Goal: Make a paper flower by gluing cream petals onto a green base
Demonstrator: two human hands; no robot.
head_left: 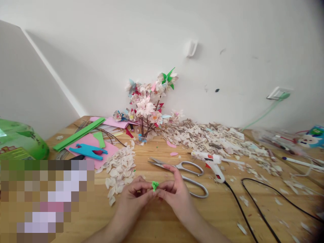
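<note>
A small green piece with a crinkled, fringed top (155, 185), perhaps paper, is pinched between the fingertips of both hands above the wooden table. My left hand (136, 193) grips it from the left, thumb and forefinger together. From the other side my right hand (174, 192) pinches it too, one finger raised. Part of the piece is hidden behind the fingertips. Just beyond my right hand lie grey-handled scissors (192, 167), blades pointing left. Pale dried petals (118, 168) are spread beyond my left hand.
A bunch of handmade flowers (145, 108) stands in a small clear cup by the wall. A white glue gun (209, 162) trails a black cord at right. Petals are heaped behind it. Green folded paper (78, 135), pink sheets and a blue strip (88, 151) lie left, near a green bag (22, 140).
</note>
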